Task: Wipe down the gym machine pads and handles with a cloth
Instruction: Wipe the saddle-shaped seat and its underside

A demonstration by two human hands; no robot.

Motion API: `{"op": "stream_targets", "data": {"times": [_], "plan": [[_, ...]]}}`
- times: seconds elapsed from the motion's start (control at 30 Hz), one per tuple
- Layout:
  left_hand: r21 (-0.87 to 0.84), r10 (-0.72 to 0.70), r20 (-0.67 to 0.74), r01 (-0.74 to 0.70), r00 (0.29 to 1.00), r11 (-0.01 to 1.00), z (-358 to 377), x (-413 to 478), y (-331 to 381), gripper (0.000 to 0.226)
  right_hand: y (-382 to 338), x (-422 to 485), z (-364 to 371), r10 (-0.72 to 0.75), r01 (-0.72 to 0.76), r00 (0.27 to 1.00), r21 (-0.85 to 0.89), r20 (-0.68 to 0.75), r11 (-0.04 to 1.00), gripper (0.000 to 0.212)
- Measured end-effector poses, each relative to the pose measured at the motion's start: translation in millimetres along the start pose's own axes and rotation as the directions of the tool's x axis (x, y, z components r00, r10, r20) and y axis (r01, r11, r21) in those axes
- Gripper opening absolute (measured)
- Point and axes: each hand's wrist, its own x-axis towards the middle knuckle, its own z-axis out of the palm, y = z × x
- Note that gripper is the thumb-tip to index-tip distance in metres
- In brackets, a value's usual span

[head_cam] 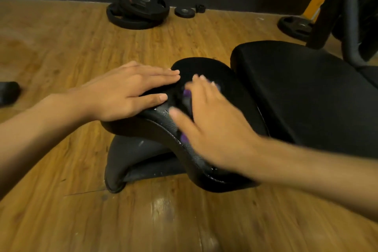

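Looking down through the head view, we had the left grip [126, 90] laid wide and flat on the small seat pad [206, 67], seemingly steadying it. Our right grip [210, 125], fingers spread and blurred, pressed the purple cloth [186, 93] onto that same pad, only scraps of it showing between the fingers. Wet glints along the pad's near edge suggested it was partly wiped. We judged the task early: the larger pad [296, 92] beside it looked dry, and no handles were in sight.
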Motion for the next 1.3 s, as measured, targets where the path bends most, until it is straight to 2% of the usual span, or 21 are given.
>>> {"op": "stream_targets", "data": {"times": [0.07,0.13,0.17,0.37,0.47,0.6,0.77,0.87,0.97,1.03,1.07,1.17,1.23,1.3], "plan": [[-0.018,-0.004,-0.006,0.004,1.0,1.0,1,0,0,0.07,-13,-47,2,-0.151,0.145,0.988,-0.118,-0.039,0.982,0.069],[-0.008,-0.01,-0.001,0.01,1.0,1.0,2,1,-1,0.07,-6,-68,8,-0.348,0.328,0.937,-0.283,-0.021,0.901,0.063],[-0.005,-0.01,0.0,0.01,1.0,1.0,2,1,-2,0.07,-3,-65,9,-0.397,0.375,0.918,-0.326,-0.003,0.868,0.059],[-0.151,-0.021,0.003,0.021,1.0,0.988,-1,0,-4,0.062,-25,-16,26,-0.443,0.414,0.894,-0.491,0.062,0.766,0.052],[-0.092,-0.031,-0.015,0.03,0.999,0.995,-2,0,-1,0.066,-2,-47,16,-0.476,0.454,0.878,-0.409,0.051,0.792,0.059],[-0.048,-0.033,0.001,0.033,0.999,0.998,0,2,3,0.071,15,-64,2,-0.397,0.384,0.917,-0.362,0.039,0.85,0.076],[-0.086,-0.043,0.062,0.048,0.997,0.995,-3,5,3,0.069,-22,-11,23,-0.244,0.212,0.969,-0.371,-0.04,0.904,0.08],[-0.055,-0.056,0.078,0.06,0.995,0.997,-4,7,1,0.072,-13,-31,17,-0.266,0.23,0.963,-0.36,-0.051,0.904,0.072],[0.022,-0.029,0.062,0.028,0.998,0.999,-2,8,3,0.075,11,-67,5,-0.235,0.229,0.972,-0.317,0.02,0.92,0.07],[0.088,-0.033,0.092,0.025,0.995,0.996,-1,10,5,0.079,34,-44,-5,-0.125,0.131,0.991,-0.285,0.037,0.95,0.068],[0.097,-0.041,0.115,0.03,0.993,0.995,0,11,6,0.081,45,-21,-7,-0.03,0.037,0.999,-0.253,0.032,0.967,0.064],[0.095,-0.054,0.127,0.042,0.99,0.995,0,11,6,0.082,71,62,-15,0.259,-0.259,0.963,-0.013,0.069,0.966,0.057],[0.097,-0.047,0.13,0.035,0.99,0.995,0,11,5,0.083,79,76,-12,0.299,-0.305,0.95,0.053,0.094,0.951,0.06],[0.094,-0.039,0.125,0.027,0.991,0.995,0,11,5,0.085,68,40,-13,0.251,-0.257,0.963,0.055,0.098,0.965,0.066]]}}
